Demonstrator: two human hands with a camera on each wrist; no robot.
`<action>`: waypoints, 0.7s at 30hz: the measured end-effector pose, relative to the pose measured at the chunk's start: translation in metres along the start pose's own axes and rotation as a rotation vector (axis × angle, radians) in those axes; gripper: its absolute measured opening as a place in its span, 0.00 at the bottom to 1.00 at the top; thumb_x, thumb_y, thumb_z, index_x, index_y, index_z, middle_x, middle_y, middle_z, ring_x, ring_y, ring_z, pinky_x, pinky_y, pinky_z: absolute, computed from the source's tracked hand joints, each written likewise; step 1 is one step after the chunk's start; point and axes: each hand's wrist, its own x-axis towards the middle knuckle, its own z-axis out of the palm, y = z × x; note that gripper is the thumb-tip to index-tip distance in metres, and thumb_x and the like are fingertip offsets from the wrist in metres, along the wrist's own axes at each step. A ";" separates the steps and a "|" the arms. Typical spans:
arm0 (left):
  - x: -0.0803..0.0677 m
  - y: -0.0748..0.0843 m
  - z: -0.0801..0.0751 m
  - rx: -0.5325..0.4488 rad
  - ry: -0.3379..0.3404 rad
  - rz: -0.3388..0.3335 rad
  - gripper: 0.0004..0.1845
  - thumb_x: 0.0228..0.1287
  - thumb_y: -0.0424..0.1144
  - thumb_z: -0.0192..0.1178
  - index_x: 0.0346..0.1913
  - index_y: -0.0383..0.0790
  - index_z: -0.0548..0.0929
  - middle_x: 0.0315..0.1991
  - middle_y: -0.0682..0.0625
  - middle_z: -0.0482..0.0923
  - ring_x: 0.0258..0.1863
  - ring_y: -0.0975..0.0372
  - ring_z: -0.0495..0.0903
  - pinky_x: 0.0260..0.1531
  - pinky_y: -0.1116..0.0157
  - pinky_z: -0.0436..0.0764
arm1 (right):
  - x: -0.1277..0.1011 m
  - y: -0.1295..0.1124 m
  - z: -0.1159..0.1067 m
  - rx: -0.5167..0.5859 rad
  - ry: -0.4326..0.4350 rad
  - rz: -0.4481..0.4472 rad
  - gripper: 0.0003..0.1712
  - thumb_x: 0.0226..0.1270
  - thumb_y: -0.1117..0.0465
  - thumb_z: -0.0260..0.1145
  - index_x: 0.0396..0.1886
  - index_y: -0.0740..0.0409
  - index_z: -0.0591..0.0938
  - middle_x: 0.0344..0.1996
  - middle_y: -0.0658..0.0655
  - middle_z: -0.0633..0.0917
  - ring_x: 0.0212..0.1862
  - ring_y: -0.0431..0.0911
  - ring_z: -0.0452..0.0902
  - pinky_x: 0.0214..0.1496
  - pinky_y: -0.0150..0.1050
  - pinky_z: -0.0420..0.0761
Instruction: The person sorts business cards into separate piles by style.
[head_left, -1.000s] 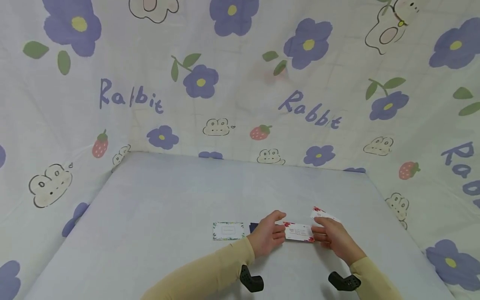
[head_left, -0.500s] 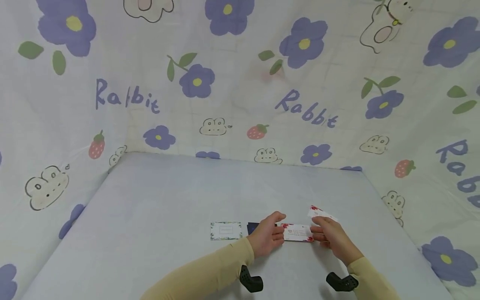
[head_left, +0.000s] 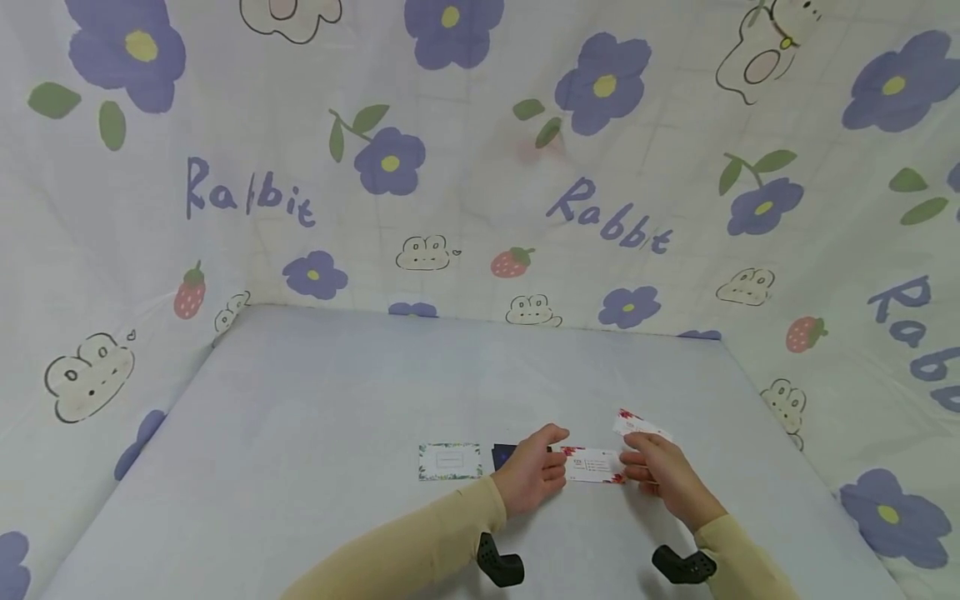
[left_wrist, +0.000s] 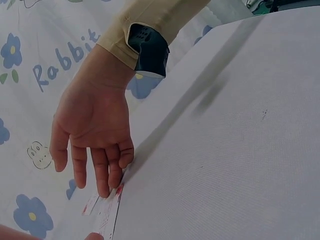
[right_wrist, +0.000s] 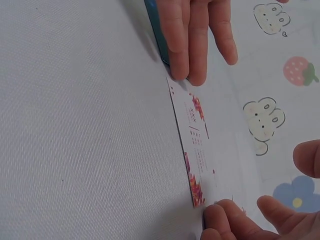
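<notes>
Left hand (head_left: 530,477) rests straight fingertips on the left end of the red-flowered card (head_left: 594,465); right hand (head_left: 660,472) pinches its right end, another card (head_left: 636,425) behind it. Card lies flat on the counter (head_left: 337,392), dark card (head_left: 504,456) and green-bordered card (head_left: 450,461) to its left. Likely light, thin, bendable; best taken by the edges.

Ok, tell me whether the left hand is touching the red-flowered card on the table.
Touching. In the right wrist view the left hand's fingertips rest on the near end of the red-flowered card; the head view agrees, with the left hand at the card's left edge.
</notes>
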 end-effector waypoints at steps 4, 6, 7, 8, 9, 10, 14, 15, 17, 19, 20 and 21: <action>-0.003 0.000 -0.002 -0.010 -0.023 0.003 0.44 0.69 0.48 0.58 0.79 0.29 0.52 0.76 0.23 0.54 0.78 0.35 0.56 0.77 0.45 0.61 | 0.000 0.001 0.000 0.003 0.007 0.006 0.41 0.80 0.42 0.51 0.75 0.70 0.58 0.65 0.72 0.76 0.41 0.43 0.81 0.44 0.36 0.75; -0.007 0.001 -0.005 -0.019 -0.045 0.007 0.44 0.70 0.48 0.57 0.80 0.29 0.51 0.77 0.23 0.54 0.78 0.35 0.55 0.78 0.45 0.60 | -0.001 0.001 0.000 0.008 0.009 0.006 0.41 0.80 0.42 0.51 0.76 0.70 0.58 0.66 0.73 0.75 0.43 0.43 0.81 0.44 0.36 0.76; -0.009 0.002 -0.007 -0.019 -0.061 0.011 0.44 0.71 0.48 0.56 0.80 0.28 0.51 0.77 0.23 0.53 0.78 0.35 0.54 0.78 0.45 0.59 | -0.002 0.001 0.000 0.012 0.011 0.007 0.42 0.80 0.41 0.51 0.76 0.70 0.57 0.67 0.73 0.74 0.44 0.44 0.82 0.45 0.36 0.76; -0.013 0.003 -0.010 -0.016 -0.074 0.016 0.43 0.71 0.48 0.55 0.80 0.28 0.51 0.77 0.23 0.53 0.78 0.35 0.54 0.78 0.45 0.59 | -0.003 0.001 0.000 0.015 0.013 0.003 0.43 0.80 0.41 0.51 0.76 0.70 0.57 0.68 0.73 0.74 0.46 0.44 0.82 0.45 0.35 0.77; -0.017 0.004 -0.013 -0.010 -0.087 0.022 0.43 0.72 0.48 0.54 0.79 0.28 0.51 0.77 0.24 0.53 0.78 0.35 0.54 0.78 0.45 0.59 | -0.005 0.002 -0.001 0.016 0.019 -0.001 0.43 0.80 0.41 0.51 0.76 0.69 0.57 0.68 0.73 0.73 0.47 0.44 0.82 0.46 0.35 0.78; -0.021 0.006 -0.016 -0.007 -0.096 0.027 0.42 0.72 0.48 0.54 0.79 0.28 0.52 0.77 0.24 0.54 0.78 0.35 0.55 0.78 0.45 0.59 | -0.006 0.002 -0.002 0.016 0.024 -0.011 0.42 0.80 0.41 0.50 0.76 0.69 0.57 0.68 0.73 0.73 0.48 0.44 0.82 0.46 0.35 0.78; -0.036 0.018 -0.035 0.026 -0.109 0.056 0.38 0.74 0.48 0.51 0.79 0.30 0.56 0.77 0.25 0.56 0.77 0.35 0.58 0.77 0.45 0.61 | -0.016 0.003 -0.008 0.020 0.048 -0.052 0.39 0.82 0.42 0.49 0.76 0.68 0.59 0.65 0.71 0.77 0.47 0.41 0.83 0.46 0.34 0.80; -0.040 0.021 -0.041 0.034 -0.106 0.063 0.38 0.74 0.48 0.51 0.79 0.31 0.57 0.77 0.26 0.56 0.77 0.35 0.59 0.77 0.45 0.62 | -0.018 0.003 -0.010 0.026 0.049 -0.058 0.39 0.82 0.42 0.49 0.75 0.68 0.59 0.63 0.69 0.79 0.46 0.40 0.83 0.45 0.34 0.81; -0.046 0.028 -0.054 0.047 -0.103 0.076 0.37 0.75 0.49 0.50 0.79 0.33 0.57 0.77 0.27 0.56 0.77 0.36 0.59 0.77 0.45 0.63 | -0.023 0.004 -0.014 0.042 0.040 -0.062 0.39 0.82 0.42 0.50 0.76 0.67 0.59 0.59 0.64 0.83 0.45 0.38 0.83 0.45 0.35 0.81; -0.051 0.034 -0.068 0.066 -0.103 0.090 0.37 0.77 0.49 0.48 0.80 0.33 0.56 0.78 0.27 0.54 0.77 0.36 0.59 0.76 0.44 0.63 | -0.028 0.004 -0.017 0.054 0.023 -0.052 0.40 0.81 0.41 0.50 0.76 0.67 0.58 0.57 0.60 0.84 0.45 0.38 0.83 0.45 0.35 0.81; -0.054 0.036 -0.075 0.071 -0.102 0.096 0.37 0.78 0.50 0.48 0.80 0.33 0.55 0.79 0.27 0.53 0.77 0.36 0.58 0.76 0.44 0.62 | -0.031 0.004 -0.018 0.054 0.013 -0.050 0.41 0.81 0.40 0.50 0.76 0.67 0.58 0.57 0.60 0.84 0.46 0.39 0.83 0.46 0.35 0.81; -0.057 0.039 -0.082 0.079 -0.104 0.103 0.37 0.78 0.50 0.46 0.80 0.33 0.53 0.79 0.27 0.52 0.78 0.36 0.57 0.77 0.44 0.62 | -0.034 0.005 -0.018 0.054 0.007 -0.043 0.41 0.81 0.40 0.49 0.76 0.67 0.58 0.57 0.60 0.84 0.46 0.39 0.83 0.46 0.36 0.81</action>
